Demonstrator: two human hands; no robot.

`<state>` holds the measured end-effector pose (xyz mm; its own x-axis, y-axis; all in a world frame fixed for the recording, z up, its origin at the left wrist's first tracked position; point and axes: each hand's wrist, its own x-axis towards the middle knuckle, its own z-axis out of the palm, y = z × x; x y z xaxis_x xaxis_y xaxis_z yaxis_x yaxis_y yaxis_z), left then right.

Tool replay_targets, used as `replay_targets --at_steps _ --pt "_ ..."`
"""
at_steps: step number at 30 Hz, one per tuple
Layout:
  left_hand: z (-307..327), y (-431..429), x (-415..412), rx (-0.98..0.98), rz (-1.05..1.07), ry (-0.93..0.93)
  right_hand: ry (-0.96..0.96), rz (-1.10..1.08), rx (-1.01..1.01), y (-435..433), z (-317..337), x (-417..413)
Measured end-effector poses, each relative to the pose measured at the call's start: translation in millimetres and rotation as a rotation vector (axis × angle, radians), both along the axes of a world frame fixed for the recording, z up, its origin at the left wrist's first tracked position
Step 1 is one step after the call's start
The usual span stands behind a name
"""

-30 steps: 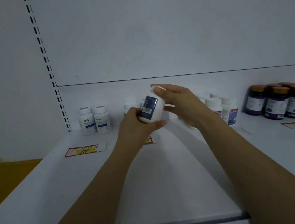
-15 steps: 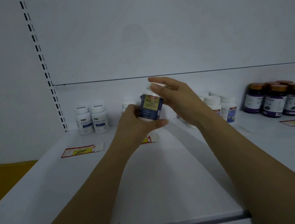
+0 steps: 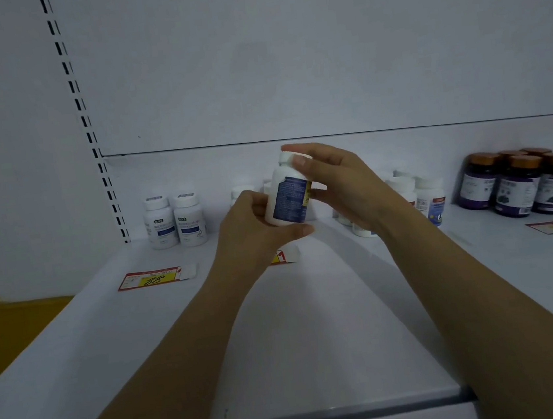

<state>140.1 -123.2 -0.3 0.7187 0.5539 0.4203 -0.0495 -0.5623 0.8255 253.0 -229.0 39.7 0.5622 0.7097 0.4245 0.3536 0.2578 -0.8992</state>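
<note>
Rotated since earlier, the supplement bottle (image 3: 290, 204) presents its blue panel for reading; my left hand (image 3: 253, 225) grips its base, my right hand (image 3: 345, 187) pinches its top.

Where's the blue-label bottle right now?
Head view, centre: the bottle is held above the shelf, the left hand gripping its base and the right hand its cap, right of two white bottles.

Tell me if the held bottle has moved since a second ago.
Yes. Against the left shelf bottles, the held bottle has tipped nearer upright and turned; its barcode no longer shows.
</note>
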Motion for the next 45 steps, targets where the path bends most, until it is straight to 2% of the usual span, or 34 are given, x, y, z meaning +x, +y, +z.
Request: replay_targets --at_steps 6,11,15,20,24,31,38,45 --pt "-2.5 1.2 -2.8 0.039 0.031 0.035 -0.120 -0.107 -0.099 2.7 0.5 -5.5" --pt "-8.9 4.6 -7.2 0.110 -0.012 0.143 -0.255 -0.169 -0.237 3.3 8.7 -11.4" --pt "-5.6 6.6 -12.5 0.271 -0.031 0.294 -0.423 -0.248 -0.343 5.0 29.8 -15.7" --pt "11.8 7.2 -22.7 0.473 0.128 0.489 -0.620 -0.311 -0.463 7.7 49.3 -25.6" --pt "17.4 2.3 -33.2 0.546 0.171 0.616 -0.677 -0.325 -0.583 6.3 49.2 -34.2" --pt "9.4 -10.4 -45.4 0.604 0.235 0.721 -0.738 -0.320 -0.722 -1.1 43.3 -52.8" --pt "14.8 -15.3 -68.9 0.611 0.308 0.755 -0.807 -0.280 -0.751 6.7 48.0 -68.2" --pt "32.1 21.9 -128.1 0.597 0.467 0.781 -0.941 -0.140 -0.633 66.8 67.8 -126.3"
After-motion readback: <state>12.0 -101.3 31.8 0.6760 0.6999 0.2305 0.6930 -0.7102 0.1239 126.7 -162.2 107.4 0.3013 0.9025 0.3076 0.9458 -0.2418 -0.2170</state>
